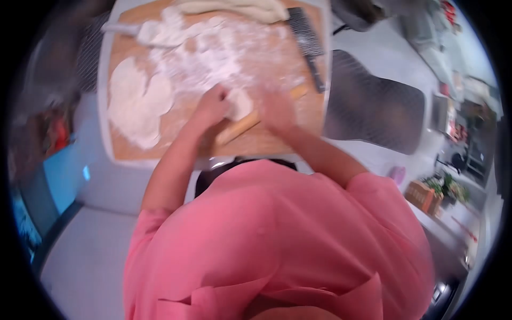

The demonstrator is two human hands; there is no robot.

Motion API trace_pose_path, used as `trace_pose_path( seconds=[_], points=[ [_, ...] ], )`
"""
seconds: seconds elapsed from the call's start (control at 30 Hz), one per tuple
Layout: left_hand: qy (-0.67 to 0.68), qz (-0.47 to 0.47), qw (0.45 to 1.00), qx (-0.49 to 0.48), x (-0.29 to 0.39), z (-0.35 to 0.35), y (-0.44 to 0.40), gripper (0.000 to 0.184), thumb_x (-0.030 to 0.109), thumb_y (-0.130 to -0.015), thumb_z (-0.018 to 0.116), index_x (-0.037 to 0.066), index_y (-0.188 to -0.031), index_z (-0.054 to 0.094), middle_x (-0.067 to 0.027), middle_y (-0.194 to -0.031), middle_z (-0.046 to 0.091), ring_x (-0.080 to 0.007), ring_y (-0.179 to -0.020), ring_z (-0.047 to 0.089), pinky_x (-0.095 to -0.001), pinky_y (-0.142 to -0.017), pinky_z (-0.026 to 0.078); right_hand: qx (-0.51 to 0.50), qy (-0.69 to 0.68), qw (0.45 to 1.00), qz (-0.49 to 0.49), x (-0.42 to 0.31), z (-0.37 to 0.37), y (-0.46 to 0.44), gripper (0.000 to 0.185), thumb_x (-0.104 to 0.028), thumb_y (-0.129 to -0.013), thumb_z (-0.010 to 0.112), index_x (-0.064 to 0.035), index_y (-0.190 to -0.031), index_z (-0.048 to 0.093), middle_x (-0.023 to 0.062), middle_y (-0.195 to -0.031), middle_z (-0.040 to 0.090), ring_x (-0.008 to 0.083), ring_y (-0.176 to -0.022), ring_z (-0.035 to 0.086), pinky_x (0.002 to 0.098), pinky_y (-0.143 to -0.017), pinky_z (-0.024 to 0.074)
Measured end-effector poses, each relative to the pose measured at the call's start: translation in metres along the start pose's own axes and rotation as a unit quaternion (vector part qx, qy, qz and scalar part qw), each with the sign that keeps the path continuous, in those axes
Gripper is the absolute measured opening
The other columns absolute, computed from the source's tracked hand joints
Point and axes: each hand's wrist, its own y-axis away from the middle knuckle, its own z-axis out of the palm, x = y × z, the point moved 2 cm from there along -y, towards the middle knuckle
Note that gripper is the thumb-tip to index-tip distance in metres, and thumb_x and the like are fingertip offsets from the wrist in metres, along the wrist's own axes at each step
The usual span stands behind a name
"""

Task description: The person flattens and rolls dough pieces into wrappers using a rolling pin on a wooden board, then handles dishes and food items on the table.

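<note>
My left hand (212,106) is closed at the left edge of a small, flat dough round (239,104), and its fingers seem to pinch that edge. Over a thin wooden rolling pin (240,128) lies my right hand (278,111), touching it; the fingers are smeared by motion, so their grip does not show. The pin slants across the near side of the round, its far end sticking out right of my hand. Beneath everything is a floured wooden board (178,136). Loose white flour (226,66) covers its middle.
Several overlapping flat dough rounds (133,106) lie at the board's left. A long dough roll (234,8) rests along the far edge. A floury white-handled scoop or similar tool (121,29) is at the far left; a dark, patterned long-handled tool (305,34) lies at the right edge.
</note>
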Motion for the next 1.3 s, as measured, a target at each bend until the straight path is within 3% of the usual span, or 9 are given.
trace_pose_path(
  seconds=[0.2, 0.47, 0.6, 0.8, 0.87, 0.93, 1.13, 1.2, 1.3],
  points=[
    [-0.171, -0.026, 0.985, 0.010, 0.051, -0.018, -0.014, 0.020, 0.021, -0.084, 0.059, 0.003, -0.094, 0.064, -0.0174, -0.092, 0.068, -0.0362, -0.090, 0.064, -0.0431, -0.079, 0.051, 0.139, -0.029, 0.990, 0.020, -0.014, 0.008, -0.108, 0.058, -0.028, -0.091, 0.049, -0.0013, -0.142, 0.038, 0.0199, -0.144, 0.044, 0.0314, -0.137, 0.038, 0.0499, -0.112, 0.0268],
    [-0.024, -0.019, 1.000, -0.006, -0.008, -0.008, 0.016, 0.019, 0.017, -0.084, 0.058, 0.003, -0.096, 0.060, -0.0186, -0.091, 0.067, -0.0347, -0.084, 0.064, -0.0403, -0.076, 0.051, 0.028, -0.007, 0.996, -0.086, 0.010, -0.003, 0.053, 0.056, -0.025, -0.091, 0.049, -0.0017, -0.141, 0.040, 0.0139, -0.145, 0.043, 0.0317, -0.138, 0.035, 0.0503, -0.113, 0.0252],
    [0.055, -0.096, 0.994, -0.013, 0.025, -0.005, 0.035, 0.021, 0.018, -0.083, 0.058, 0.003, -0.099, 0.058, -0.0201, -0.095, 0.067, -0.0359, -0.084, 0.065, -0.0417, -0.076, 0.051, 0.032, 0.009, 0.993, -0.115, -0.002, 0.006, -0.003, 0.057, -0.024, -0.091, 0.049, -0.0023, -0.142, 0.039, 0.0134, -0.148, 0.039, 0.0307, -0.141, 0.031, 0.0501, -0.114, 0.0232],
    [-0.133, -0.004, 0.988, 0.074, 0.043, -0.014, 0.018, 0.019, 0.021, -0.085, 0.057, 0.006, -0.095, 0.063, -0.0180, -0.092, 0.068, -0.0378, -0.087, 0.065, -0.0481, -0.075, 0.050, 0.128, 0.036, 0.991, -0.035, -0.024, 0.014, -0.091, 0.050, -0.022, -0.090, 0.048, -0.0025, -0.136, 0.048, 0.0157, -0.146, 0.043, 0.0318, -0.138, 0.035, 0.0508, -0.112, 0.0257],
    [-0.130, -0.025, 0.989, 0.061, 0.036, -0.008, 0.015, 0.018, 0.022, -0.087, 0.055, 0.008, -0.092, 0.065, -0.0181, -0.090, 0.068, -0.0380, -0.087, 0.064, -0.0487, -0.075, 0.050, 0.109, -0.106, 0.988, -0.025, -0.019, 0.008, -0.066, 0.047, -0.023, -0.091, 0.049, -0.0035, -0.133, 0.051, 0.0167, -0.143, 0.046, 0.0332, -0.135, 0.039, 0.0521, -0.111, 0.0271],
    [-0.138, -0.022, 0.987, 0.085, 0.028, -0.008, 0.022, 0.018, 0.024, -0.088, 0.055, 0.009, -0.092, 0.064, -0.0180, -0.091, 0.067, -0.0383, -0.088, 0.063, -0.0467, -0.075, 0.050, 0.024, -0.040, 0.999, -0.010, -0.009, 0.015, -0.022, 0.050, -0.023, -0.089, 0.051, -0.0022, -0.134, 0.049, 0.0200, -0.140, 0.047, 0.0361, -0.129, 0.043, 0.0517, -0.107, 0.0305],
    [-0.138, -0.116, 0.959, 0.220, -0.004, -0.097, 0.064, 0.015, 0.016, -0.088, 0.060, 0.007, -0.100, 0.063, -0.0164, -0.098, 0.066, -0.0349, -0.091, 0.063, -0.0441, -0.077, 0.048, 0.073, -0.041, 0.990, -0.114, 0.011, 0.001, 0.068, 0.046, -0.026, -0.090, 0.055, -0.0049, -0.131, 0.052, 0.0146, -0.134, 0.053, 0.0335, -0.130, 0.044, 0.0548, -0.109, 0.0267],
    [-0.300, 0.017, 0.878, 0.373, -0.011, -0.122, 0.054, 0.022, 0.015, -0.086, 0.061, 0.005, -0.106, 0.063, -0.0169, -0.106, 0.065, -0.0361, -0.101, 0.060, -0.0445, -0.084, 0.048, 0.070, -0.048, 0.989, -0.120, 0.010, 0.000, 0.068, 0.047, -0.026, -0.089, 0.056, -0.0048, -0.131, 0.052, 0.0146, -0.134, 0.053, 0.0335, -0.131, 0.043, 0.0551, -0.109, 0.0259],
    [-0.242, 0.154, 0.911, 0.295, 0.019, -0.105, -0.004, 0.027, 0.013, -0.085, 0.062, 0.003, -0.110, 0.062, -0.0175, -0.115, 0.062, -0.0371, -0.109, 0.056, -0.0460, -0.092, 0.046, 0.085, -0.050, 0.991, -0.090, 0.005, 0.011, 0.052, 0.039, -0.020, -0.084, 0.058, -0.0068, -0.121, 0.056, 0.0149, -0.126, 0.055, 0.0365, -0.123, 0.046, 0.0551, -0.105, 0.0300]
  ],
)
